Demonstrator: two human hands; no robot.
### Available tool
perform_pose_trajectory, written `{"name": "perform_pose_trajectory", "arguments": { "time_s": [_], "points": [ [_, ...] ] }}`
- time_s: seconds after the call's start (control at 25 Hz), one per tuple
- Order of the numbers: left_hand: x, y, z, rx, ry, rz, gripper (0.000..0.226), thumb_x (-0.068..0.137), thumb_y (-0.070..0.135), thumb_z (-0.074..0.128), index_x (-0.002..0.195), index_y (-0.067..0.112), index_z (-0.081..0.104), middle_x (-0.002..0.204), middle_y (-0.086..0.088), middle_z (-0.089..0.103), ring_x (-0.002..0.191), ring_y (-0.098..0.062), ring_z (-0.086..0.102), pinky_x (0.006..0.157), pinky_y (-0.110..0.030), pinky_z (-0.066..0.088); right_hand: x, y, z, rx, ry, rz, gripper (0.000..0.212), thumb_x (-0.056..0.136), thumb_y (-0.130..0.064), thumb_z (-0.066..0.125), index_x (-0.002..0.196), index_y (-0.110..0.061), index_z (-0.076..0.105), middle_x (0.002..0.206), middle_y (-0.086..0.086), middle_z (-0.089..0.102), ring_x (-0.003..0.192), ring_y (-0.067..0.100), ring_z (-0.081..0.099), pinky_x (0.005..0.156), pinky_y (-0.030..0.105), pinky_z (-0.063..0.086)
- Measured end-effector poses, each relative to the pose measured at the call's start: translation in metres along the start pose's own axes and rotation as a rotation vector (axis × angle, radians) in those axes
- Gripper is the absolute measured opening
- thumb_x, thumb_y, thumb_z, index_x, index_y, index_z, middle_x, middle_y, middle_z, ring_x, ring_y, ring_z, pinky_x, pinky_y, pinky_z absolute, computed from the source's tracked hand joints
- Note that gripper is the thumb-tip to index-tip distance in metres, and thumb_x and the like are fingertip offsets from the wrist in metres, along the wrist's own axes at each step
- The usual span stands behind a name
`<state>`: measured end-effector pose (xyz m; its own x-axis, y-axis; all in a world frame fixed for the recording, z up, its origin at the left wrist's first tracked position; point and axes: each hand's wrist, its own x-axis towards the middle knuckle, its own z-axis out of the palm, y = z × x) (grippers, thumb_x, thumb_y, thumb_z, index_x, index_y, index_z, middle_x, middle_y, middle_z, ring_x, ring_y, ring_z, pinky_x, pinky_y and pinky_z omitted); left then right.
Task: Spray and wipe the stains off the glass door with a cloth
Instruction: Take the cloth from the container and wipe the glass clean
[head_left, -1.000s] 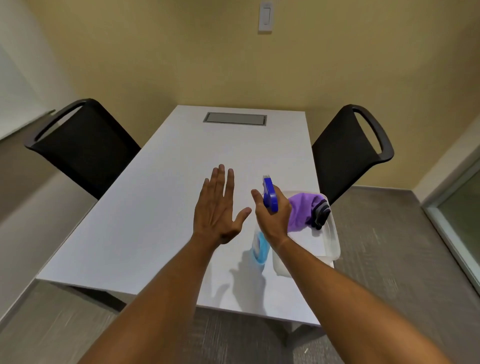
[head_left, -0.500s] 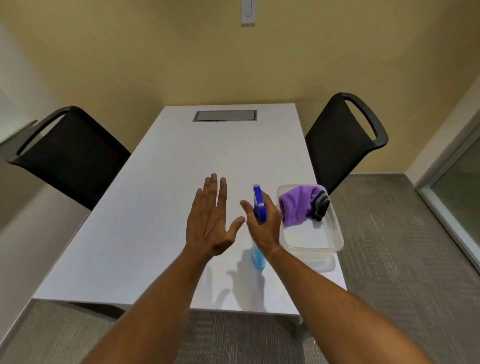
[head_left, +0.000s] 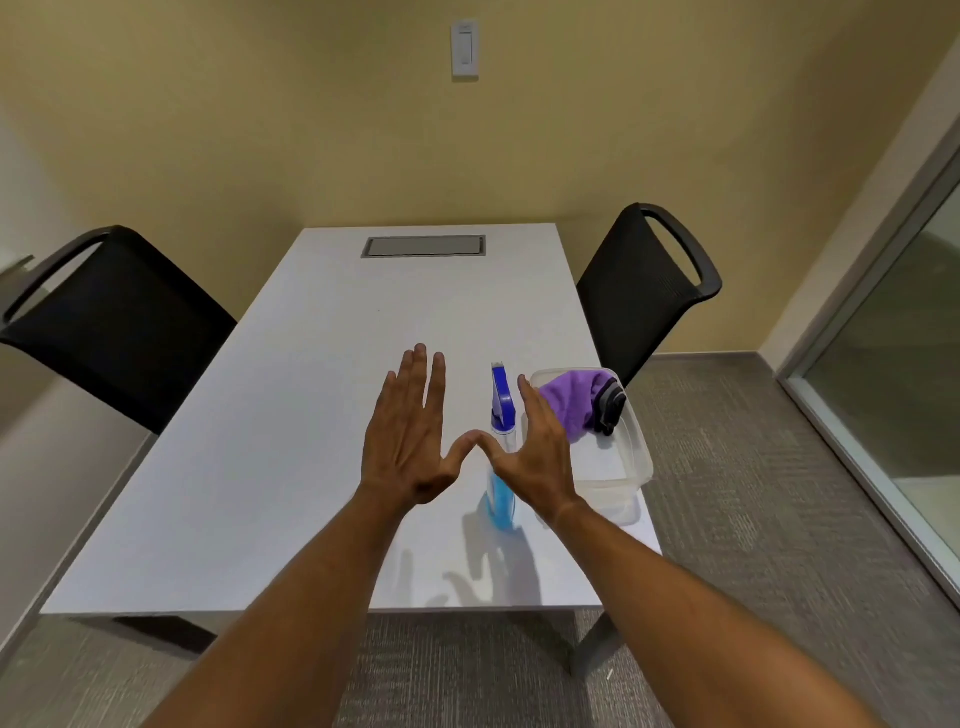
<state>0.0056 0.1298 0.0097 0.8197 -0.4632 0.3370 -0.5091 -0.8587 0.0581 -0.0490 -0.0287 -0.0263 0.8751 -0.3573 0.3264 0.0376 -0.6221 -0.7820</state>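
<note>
A spray bottle (head_left: 502, 488) with a blue trigger head and blue liquid stands upright on the white table (head_left: 270, 467), near its right front corner. Just right of it a clear plastic tub (head_left: 631, 462) holds a purple cloth (head_left: 571, 400) with a grey-black part. My left hand (head_left: 408, 441) is held flat above the table, fingers straight, holding nothing. My right hand (head_left: 537, 457) is also flat and empty, in front of the bottle and tub; the two thumb tips touch. The glass door (head_left: 893, 374) shows at the right edge.
Two black chairs flank the table, one on the left (head_left: 104, 322) and one on the right (head_left: 649, 280). A grey cable hatch (head_left: 423, 246) sits at the table's far end. A light switch (head_left: 464, 48) is on the yellow wall. Grey carpet (head_left: 753, 493) lies between table and door.
My right hand has let go of the spray bottle and opened flat. My left hand has drawn in until the thumbs meet. The view has tilted slightly.
</note>
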Motion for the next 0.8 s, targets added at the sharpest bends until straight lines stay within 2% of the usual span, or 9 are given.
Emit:
{"name": "perform_pose_trajectory", "arguments": {
  "time_s": [0.08, 0.16, 0.4, 0.6, 0.8],
  "points": [
    [-0.002, 0.003, -0.006, -0.004, 0.006, 0.016, 0.104, 0.079, 0.084, 0.006, 0.157, 0.016, 0.003, 0.165, -0.009, -0.003, 0.151, -0.026, -0.005, 0.12, -0.038, -0.007, -0.005, 0.0, -0.009, -0.11, 0.024, -0.074, 0.091, 0.076, -0.057, 0.067, 0.147, -0.009, 0.036, 0.148, 0.012, 0.045, 0.134, 0.033, 0.045, 0.109, 0.041, 0.035],
    [-0.006, 0.008, -0.011, -0.002, 0.014, 0.027, 0.104, 0.079, 0.084, 0.005, 0.157, 0.016, 0.003, 0.165, -0.009, -0.003, 0.151, -0.026, -0.003, 0.12, -0.039, -0.006, -0.008, 0.002, -0.019, -0.212, 0.038, -0.132, 0.093, 0.076, -0.062, 0.064, 0.147, -0.008, 0.037, 0.149, 0.013, 0.044, 0.136, 0.034, 0.043, 0.11, 0.046, 0.036],
    [-0.014, 0.043, -0.029, -0.011, 0.055, 0.024, 0.1, 0.08, 0.083, 0.002, 0.156, 0.019, 0.0, 0.164, -0.007, -0.006, 0.151, -0.026, -0.002, 0.121, -0.04, -0.002, -0.012, 0.018, -0.068, -0.488, -0.066, -0.213, 0.097, 0.081, -0.079, 0.035, 0.153, -0.014, 0.025, 0.158, 0.012, 0.028, 0.145, 0.033, 0.026, 0.116, 0.053, 0.026],
    [-0.025, 0.095, -0.03, -0.028, 0.05, 0.0, 0.1, 0.079, 0.084, 0.009, 0.157, 0.022, -0.004, 0.165, -0.006, -0.007, 0.152, -0.023, -0.005, 0.123, -0.041, 0.001, -0.018, 0.042, -0.124, -0.552, -0.12, -0.276, 0.093, 0.083, -0.071, 0.043, 0.152, -0.012, 0.022, 0.156, 0.015, 0.031, 0.142, 0.037, 0.03, 0.114, 0.055, 0.028],
    [-0.031, 0.158, -0.027, -0.05, 0.045, 0.013, 0.092, 0.082, 0.082, 0.006, 0.153, 0.024, -0.003, 0.164, -0.01, 0.003, 0.152, -0.029, 0.007, 0.122, -0.046, 0.016, -0.019, 0.072, -0.17, -0.618, -0.171, -0.287, 0.095, 0.082, -0.066, 0.051, 0.152, -0.009, 0.023, 0.155, 0.015, 0.032, 0.142, 0.034, 0.031, 0.117, 0.049, 0.021]
  ]
}}
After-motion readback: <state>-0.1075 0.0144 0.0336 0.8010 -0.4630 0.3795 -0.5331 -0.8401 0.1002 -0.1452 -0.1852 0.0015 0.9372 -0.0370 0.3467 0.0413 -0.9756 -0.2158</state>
